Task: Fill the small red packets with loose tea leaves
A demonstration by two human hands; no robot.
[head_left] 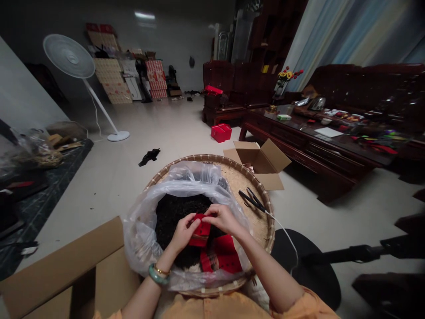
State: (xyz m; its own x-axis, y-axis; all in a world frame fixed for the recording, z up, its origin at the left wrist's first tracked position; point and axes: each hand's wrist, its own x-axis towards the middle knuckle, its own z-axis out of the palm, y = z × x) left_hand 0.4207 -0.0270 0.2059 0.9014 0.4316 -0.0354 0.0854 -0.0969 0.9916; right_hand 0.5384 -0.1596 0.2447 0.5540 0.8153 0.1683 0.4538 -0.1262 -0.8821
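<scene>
Between the fingers of my left hand (183,232) and my right hand (222,218) is a small red packet (202,230), pinched near its upper edge. Its printed front carries dark marks. Below the hands a clear plastic bag (139,230) lies wide open, filled with dark, loose, leaf-like material (169,217). A second, larger red packet (226,254) rests on the bag's near right side, close beneath my right forearm. Bag and packets sit on a round woven bamboo tray (265,212). A black clamp-like tool (252,200) with a white cord lies on the tray's right side.
An open cardboard box (268,164) stands beyond the tray, and another carton (66,261) is at the near left. A red box (221,132) sits on the floor. To the right are a dark wooden table (292,137) and a black round base (299,270). A white fan (69,55) stands left.
</scene>
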